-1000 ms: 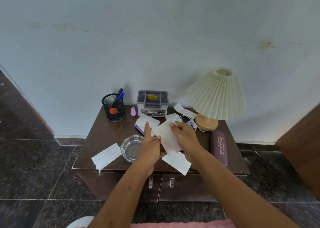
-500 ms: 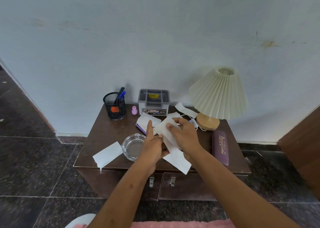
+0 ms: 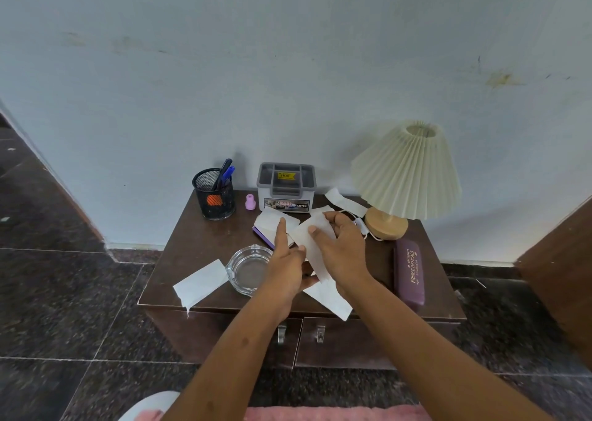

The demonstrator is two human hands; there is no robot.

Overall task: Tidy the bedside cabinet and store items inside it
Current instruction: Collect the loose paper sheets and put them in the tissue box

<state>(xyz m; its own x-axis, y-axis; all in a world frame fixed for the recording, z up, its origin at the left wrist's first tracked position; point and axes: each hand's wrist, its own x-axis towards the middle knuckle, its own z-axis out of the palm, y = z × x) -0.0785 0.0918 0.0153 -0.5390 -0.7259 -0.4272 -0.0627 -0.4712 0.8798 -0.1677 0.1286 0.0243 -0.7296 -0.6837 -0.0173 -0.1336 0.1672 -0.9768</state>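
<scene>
Both hands are working over the top of the dark brown wooden bedside cabinet (image 3: 192, 244). The right hand (image 3: 344, 251) is pinching a white sheet of paper (image 3: 312, 244), its thumb lying on top and its fingers curled behind the far edge, so the sheet is hanging tilted above the cabinet top. The left hand (image 3: 285, 270) is lying mostly open just beside it, forefinger stretched forward and its thumb touching the sheet's lower corner; whether it is truly gripping the sheet I cannot tell.

Under the right wrist another white paper slip (image 3: 333, 299) is sticking out over the cabinet's front edge. Just left of the left hand a clear glass ashtray (image 3: 246, 270) is sitting, and further left a third white paper (image 3: 200, 283) is overhanging the front edge. Beyond the left forefinger a white paper on a purple pad (image 3: 274, 223) is resting, with a grey plastic organiser box (image 3: 286, 186) behind it. To the right of the right hand a purple spectacle case (image 3: 410, 273) is lying. The two cabinet doors (image 3: 352, 343) below the wrists are sitting closed.
</scene>
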